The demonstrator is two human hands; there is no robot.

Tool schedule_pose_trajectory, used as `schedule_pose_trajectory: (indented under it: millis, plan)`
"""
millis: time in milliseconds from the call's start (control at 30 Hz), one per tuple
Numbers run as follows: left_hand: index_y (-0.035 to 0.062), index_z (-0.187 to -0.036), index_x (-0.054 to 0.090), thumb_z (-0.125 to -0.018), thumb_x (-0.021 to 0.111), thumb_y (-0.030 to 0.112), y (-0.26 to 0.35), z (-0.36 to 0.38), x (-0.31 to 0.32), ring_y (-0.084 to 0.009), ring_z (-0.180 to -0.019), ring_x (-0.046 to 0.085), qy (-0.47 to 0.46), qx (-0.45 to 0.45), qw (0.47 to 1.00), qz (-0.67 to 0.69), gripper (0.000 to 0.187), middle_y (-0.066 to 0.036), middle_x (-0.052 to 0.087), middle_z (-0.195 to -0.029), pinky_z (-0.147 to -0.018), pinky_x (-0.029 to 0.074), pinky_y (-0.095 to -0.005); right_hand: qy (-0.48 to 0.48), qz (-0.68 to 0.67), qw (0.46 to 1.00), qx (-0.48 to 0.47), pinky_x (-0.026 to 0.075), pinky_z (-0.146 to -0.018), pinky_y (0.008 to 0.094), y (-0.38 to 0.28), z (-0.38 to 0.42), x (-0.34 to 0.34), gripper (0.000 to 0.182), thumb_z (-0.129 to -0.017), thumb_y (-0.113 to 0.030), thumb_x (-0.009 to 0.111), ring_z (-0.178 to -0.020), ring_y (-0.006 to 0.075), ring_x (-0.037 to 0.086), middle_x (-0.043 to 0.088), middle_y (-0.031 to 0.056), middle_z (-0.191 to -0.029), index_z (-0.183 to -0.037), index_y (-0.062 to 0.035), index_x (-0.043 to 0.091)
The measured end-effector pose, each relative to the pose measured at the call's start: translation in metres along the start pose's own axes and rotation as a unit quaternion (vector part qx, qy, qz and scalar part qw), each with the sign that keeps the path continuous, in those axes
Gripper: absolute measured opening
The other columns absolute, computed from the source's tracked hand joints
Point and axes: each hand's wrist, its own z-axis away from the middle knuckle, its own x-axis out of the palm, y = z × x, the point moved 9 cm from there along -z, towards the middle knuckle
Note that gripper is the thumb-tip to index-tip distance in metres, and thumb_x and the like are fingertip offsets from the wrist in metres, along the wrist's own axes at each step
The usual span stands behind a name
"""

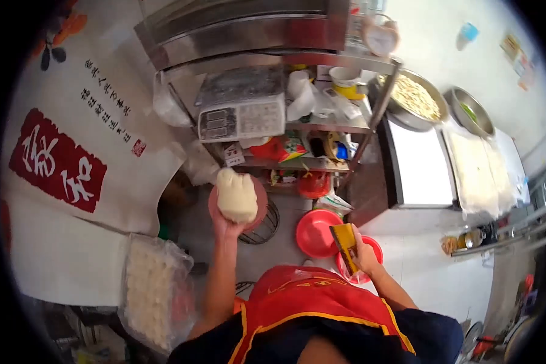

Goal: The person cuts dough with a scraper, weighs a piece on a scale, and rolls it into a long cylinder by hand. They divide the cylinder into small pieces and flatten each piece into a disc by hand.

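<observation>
My left hand (225, 229) is stretched out ahead of me, its fingers mostly hidden behind a pale lump of dough (236, 197). Behind the dough is a round, dull pink thing (261, 202), which it overlaps in this view; I cannot tell whether the hand also bears it. On the right, my right hand (365, 256) grips a flat yellow scraper (346, 244) with a dark edge. The scraper is tilted above two red basins, one (316, 234) to its left and another (377, 247) partly hidden beneath the hand.
A steel rack ahead carries a white digital scale (241, 119) and packets. To the right, a white counter (428, 167) bears a steel bowl of chopped food (411, 123) and a smaller bowl (469, 115). At left lies a plastic-covered tray (151, 291) of pale pieces.
</observation>
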Motion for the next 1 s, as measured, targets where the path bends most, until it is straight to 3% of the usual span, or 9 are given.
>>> schedule_pose_trajectory:
  millis: [167, 300, 400, 533, 600, 667, 800, 900, 1000]
  plan:
    - [0.0096, -0.132, 0.052, -0.096, 0.05, 0.039, 0.103, -0.134, 0.018, -0.0303, -0.116, 0.057, 0.051, 0.066, 0.984, -0.159, 0.046, -0.009, 0.059, -0.127, -0.093, 0.051, -0.0475, 0.064, -0.05, 0.997, 0.006, 0.051, -0.074, 0.0487, 0.015, -0.029, -0.007, 0.089, -0.08, 0.0, 0.061, -0.088, 0.0459, 0.063, 0.063, 0.0277, -0.103, -0.153, -0.0165, 0.012]
    - [0.0078, -0.129, 0.054, -0.089, 0.064, 0.039, 0.196, -0.242, 0.057, -0.0286, -0.112, 0.061, 0.207, 0.115, 0.847, -0.476, 0.052, -0.01, 0.061, -0.124, -0.089, 0.053, -0.0469, 0.085, -0.072, 0.989, 0.097, 0.05, -0.085, 0.0443, 0.014, -0.042, -0.015, 0.087, -0.082, 0.003, 0.059, -0.102, 0.0431, 0.061, 0.062, 0.0263, -0.114, -0.153, -0.0169, 0.013]
    - [0.0084, -0.129, 0.056, -0.081, 0.071, 0.048, 0.221, -0.332, 0.088, -0.0285, -0.12, 0.055, 0.154, 0.046, 0.721, -0.675, 0.064, -0.012, 0.058, -0.13, -0.098, 0.046, -0.0455, 0.185, -0.118, 0.973, 0.066, 0.049, -0.071, 0.0515, 0.011, -0.055, -0.016, 0.087, -0.083, -0.002, 0.059, -0.081, 0.0454, 0.064, 0.065, 0.0288, -0.092, -0.153, -0.0181, 0.009]
    - [0.0153, -0.142, 0.043, -0.084, 0.06, 0.052, 0.219, -0.447, 0.068, -0.0336, -0.137, 0.035, 0.184, 0.123, 0.185, -0.957, 0.07, -0.016, 0.043, -0.146, -0.113, 0.024, -0.0463, 0.168, -0.131, 0.97, 0.121, 0.05, -0.071, 0.0491, 0.006, -0.086, -0.01, 0.084, -0.086, -0.002, 0.056, -0.086, 0.0435, 0.064, 0.065, 0.028, -0.096, -0.153, -0.0207, 0.01]
    - [0.0134, -0.145, 0.038, -0.086, 0.057, 0.049, 0.155, -0.407, 0.133, -0.032, -0.142, 0.028, 0.082, 0.249, 0.181, -0.948, 0.072, -0.015, 0.032, -0.152, -0.114, 0.024, -0.0459, 0.16, -0.156, 0.964, 0.145, 0.051, -0.075, 0.0472, -0.003, -0.101, -0.011, 0.08, -0.088, 0.0, 0.053, -0.091, 0.0411, 0.064, 0.064, 0.0262, -0.103, -0.153, -0.0211, 0.011]
    - [0.0122, -0.145, 0.038, -0.085, 0.058, 0.051, 0.137, -0.421, 0.116, -0.0321, -0.142, 0.026, 0.026, 0.226, 0.162, -0.96, 0.074, -0.015, 0.031, -0.153, -0.114, 0.024, -0.0449, 0.153, -0.218, 0.954, 0.139, 0.051, -0.093, 0.0423, -0.033, -0.115, -0.027, 0.072, -0.091, 0.005, 0.046, -0.111, 0.035, 0.062, 0.06, 0.0217, -0.122, -0.152, -0.0213, 0.017]
    - [0.007, -0.136, 0.049, -0.08, 0.065, 0.058, 0.129, -0.391, 0.125, -0.031, -0.136, 0.038, 0.029, 0.22, 0.129, -0.967, 0.078, -0.018, 0.046, -0.142, -0.112, 0.028, -0.0427, 0.139, -0.155, 0.97, 0.123, 0.052, -0.092, 0.043, -0.055, -0.149, -0.04, 0.074, -0.091, 0.002, 0.049, -0.109, 0.0382, 0.062, 0.061, 0.0231, -0.121, -0.152, -0.0217, 0.016]
    - [0.0059, -0.126, 0.059, -0.084, 0.067, 0.047, 0.205, -0.403, 0.092, -0.0294, -0.124, 0.051, 0.079, 0.14, 0.432, -0.887, 0.06, -0.019, 0.056, -0.131, -0.103, 0.039, -0.0388, 0.142, -0.154, 0.976, 0.053, 0.051, -0.092, 0.0415, -0.088, -0.171, -0.066, 0.075, -0.09, 0.001, 0.052, -0.111, 0.0372, 0.062, 0.06, 0.0214, -0.123, -0.152, -0.0212, 0.016]
    - [0.0031, -0.116, 0.064, -0.087, 0.068, 0.037, 0.263, -0.357, 0.117, -0.0267, -0.103, 0.065, 0.043, 0.286, 0.475, -0.831, 0.045, -0.016, 0.068, -0.11, -0.091, 0.049, -0.0368, 0.183, -0.195, 0.963, -0.032, 0.052, -0.085, 0.0415, -0.109, -0.19, -0.09, 0.072, -0.091, -0.004, 0.055, -0.105, 0.0369, 0.064, 0.063, 0.0231, -0.118, -0.152, -0.0166, 0.02]
